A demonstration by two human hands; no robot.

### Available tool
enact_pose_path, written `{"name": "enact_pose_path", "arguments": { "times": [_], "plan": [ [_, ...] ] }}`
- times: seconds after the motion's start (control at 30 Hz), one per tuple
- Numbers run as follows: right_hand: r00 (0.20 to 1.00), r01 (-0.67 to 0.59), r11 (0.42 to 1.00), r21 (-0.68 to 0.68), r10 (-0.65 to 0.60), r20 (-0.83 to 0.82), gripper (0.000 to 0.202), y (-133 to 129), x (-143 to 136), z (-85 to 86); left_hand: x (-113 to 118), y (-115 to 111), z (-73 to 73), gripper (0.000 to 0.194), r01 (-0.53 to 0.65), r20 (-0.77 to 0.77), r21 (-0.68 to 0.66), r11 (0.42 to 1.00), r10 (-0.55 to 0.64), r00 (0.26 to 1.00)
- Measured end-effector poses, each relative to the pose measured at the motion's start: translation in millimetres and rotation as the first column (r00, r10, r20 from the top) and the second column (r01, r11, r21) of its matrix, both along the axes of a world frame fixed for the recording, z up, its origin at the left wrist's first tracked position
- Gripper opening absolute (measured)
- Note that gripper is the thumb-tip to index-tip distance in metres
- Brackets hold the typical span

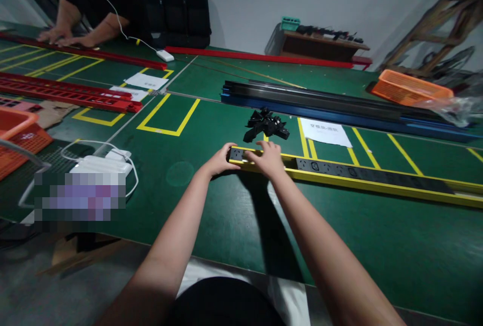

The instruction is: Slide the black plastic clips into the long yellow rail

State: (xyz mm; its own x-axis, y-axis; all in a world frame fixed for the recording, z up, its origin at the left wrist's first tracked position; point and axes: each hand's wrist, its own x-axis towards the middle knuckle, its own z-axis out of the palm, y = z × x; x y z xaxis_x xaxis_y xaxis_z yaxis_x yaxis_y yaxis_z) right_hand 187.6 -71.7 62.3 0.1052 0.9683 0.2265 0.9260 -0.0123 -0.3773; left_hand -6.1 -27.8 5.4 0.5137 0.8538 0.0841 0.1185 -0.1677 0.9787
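A long yellow power strip (381,190) with black socket modules (328,167) lies across the green table in front of me, running off to the right. My left hand (222,160) is wrapped round its left end, beside a black socket at the tip. A little to the right, my right hand (270,159) reaches over the strip, with the thumb on its top and the fingers toward the far side. That hand covers part of the channel. Just beyond the strip sits a pile of small black parts (267,124).
Dark blue and black rails (320,107) lie farther back, near a paper sheet (326,133). Orange baskets (413,87) stand right and left. A white device with a cable (105,165) is at left. Across the table, a person's hands (68,39) rest on a red rail (124,59).
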Motion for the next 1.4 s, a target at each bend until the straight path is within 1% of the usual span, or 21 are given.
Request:
{"name": "enact_pose_path", "arguments": {
  "times": [0.03,0.07,0.1,0.17,0.23,0.3,0.37,0.5,0.6,0.7,0.8,0.83,0.87,0.9,0.93,1.0,1.07,1.13,1.23,1.33,1.4],
  "plan": [
    [0.997,-0.071,0.997,0.009,0.071,0.003,0.053,1.0,-18.0,0.4,0.3,0.1,0.4,0.083,-0.005,0.000,0.008,1.000,0.005,1.000],
    [0.993,-0.114,0.993,0.009,0.114,0.012,0.052,2.4,-35.2,0.9,0.5,0.1,1.2,0.082,-0.001,0.005,0.014,1.000,0.001,1.000],
    [0.995,-0.099,0.995,0.008,0.099,0.017,0.050,3.9,-50.2,1.7,0.6,0.0,2.2,0.080,0.009,0.010,0.018,1.000,-0.009,1.000],
    [1.000,-0.001,1.000,-0.010,0.001,0.022,0.048,7.4,-69.1,3.9,0.3,0.0,3.9,0.079,0.040,0.018,0.016,0.999,-0.041,0.999],
    [0.996,0.076,0.997,-0.018,-0.076,0.044,0.050,10.2,-70.5,5.8,0.0,0.6,3.9,0.078,0.056,0.043,-0.006,0.998,-0.055,0.998],
    [0.991,0.116,0.992,-0.050,-0.113,0.076,0.056,11.0,-56.3,6.6,0.0,1.5,2.1,0.077,0.060,0.090,-0.044,0.997,-0.056,0.994],
    [0.983,0.165,0.979,-0.123,-0.152,0.106,0.061,9.3,-32.2,6.4,0.3,2.5,-0.1,0.076,0.076,0.138,-0.083,0.994,-0.064,0.988],
    [0.952,0.301,0.921,-0.249,-0.274,0.138,0.065,1.6,22.0,6.6,0.2,4.0,-1.5,0.076,0.109,0.182,-0.111,0.988,-0.088,0.979],
    [0.934,0.354,0.891,-0.283,-0.320,0.161,0.067,-3.4,56.6,7.7,-0.4,4.6,-0.5,0.076,0.099,0.178,-0.122,0.988,-0.076,0.981],
    [0.909,0.413,0.855,-0.315,-0.366,0.199,0.070,-6.4,83.7,7.9,-0.9,4.5,0.8,0.076,0.100,0.176,-0.129,0.987,-0.077,0.981],
    [0.896,0.444,0.807,-0.389,-0.388,0.217,0.072,-7.3,99.6,7.8,-1.0,3.8,2.1,0.075,0.098,0.171,-0.120,0.988,-0.077,0.982],
    [0.897,0.442,0.804,-0.398,-0.385,0.218,0.072,-6.1,101.7,8.4,-0.9,3.6,2.5,0.074,0.096,0.168,-0.118,0.988,-0.075,0.983],
    [0.902,0.432,0.812,-0.392,-0.377,0.212,0.071,-3.6,102.2,9.5,-0.9,3.4,2.7,0.075,0.095,0.166,-0.118,0.988,-0.075,0.983],
    [0.914,0.406,0.836,-0.368,-0.358,0.194,0.068,0.6,101.3,11.0,-0.8,3.3,2.8,0.075,0.095,0.165,-0.118,0.988,-0.075,0.984],
    [0.932,0.361,0.870,-0.336,-0.324,0.161,0.064,6.9,99.2,12.7,-0.7,3.2,2.7,0.076,0.095,0.163,-0.119,0.988,-0.075,0.984],
    [0.973,0.229,0.940,-0.252,-0.218,0.071,0.055,25.2,92.4,15.7,-0.4,3.4,2.3,0.078,0.100,0.161,-0.130,0.986,-0.078,0.984],
    [0.993,0.119,0.980,-0.162,-0.117,0.020,0.049,48.9,84.2,15.9,-0.1,3.7,2.8,0.080,0.106,0.169,-0.157,0.982,-0.079,0.982],
    [0.994,0.099,0.989,-0.111,-0.093,0.060,0.053,72.8,77.0,12.2,-0.1,3.6,5.4,0.078,0.114,0.194,-0.198,0.974,-0.075,0.978],
    [0.988,0.079,0.988,-0.132,-0.060,0.139,0.059,98.7,71.6,1.9,-1.0,2.5,14.0,0.066,0.097,0.193,-0.246,0.964,-0.050,0.980],
    [0.987,0.015,0.983,-0.185,0.015,0.159,0.053,107.8,70.9,-7.4,-3.2,0.6,23.6,0.062,0.038,0.121,-0.251,0.967,-0.007,0.993],
    [0.988,0.001,0.987,-0.159,0.024,0.154,0.051,107.1,70.1,-11.0,-4.6,-0.3,27.0,0.061,0.006,0.086,-0.242,0.970,0.015,0.996]
  ]
}}
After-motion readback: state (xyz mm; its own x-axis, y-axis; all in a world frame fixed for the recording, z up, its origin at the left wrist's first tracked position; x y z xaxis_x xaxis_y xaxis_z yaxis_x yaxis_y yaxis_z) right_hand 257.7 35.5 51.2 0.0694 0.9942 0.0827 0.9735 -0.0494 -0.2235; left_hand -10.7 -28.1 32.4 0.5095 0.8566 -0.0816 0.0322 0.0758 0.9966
